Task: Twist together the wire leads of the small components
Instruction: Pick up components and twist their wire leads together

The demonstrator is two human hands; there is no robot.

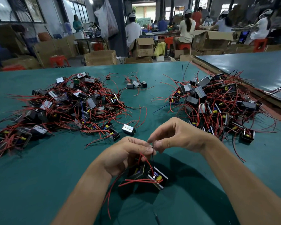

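Over the green table [39, 176] the two hands meet. The left hand [128, 153] has curled fingers and pinches a red wire [146, 159] and a black wire [152, 158] just under their tips. The right hand [182, 135] pinches the very tips of those wires between thumb and first finger, touching the left fingertips. Two small boxes [157, 177] seem to hang from the wires right below the fingers, close above the table. The wires look thin and soft, so they should bend and twist easily, but they may spring back or slip. The boxes look light. I think the best place to hold is near the tips, without pulling hard, since a wire might tear out of its box. Other long red wires from the same boxes loop under the fingers and could get caught. One loose box [128, 129] lies just past the fingers. The left pile [68, 104] and the right pile [217, 101] sit farther out, well apart from the fingers.
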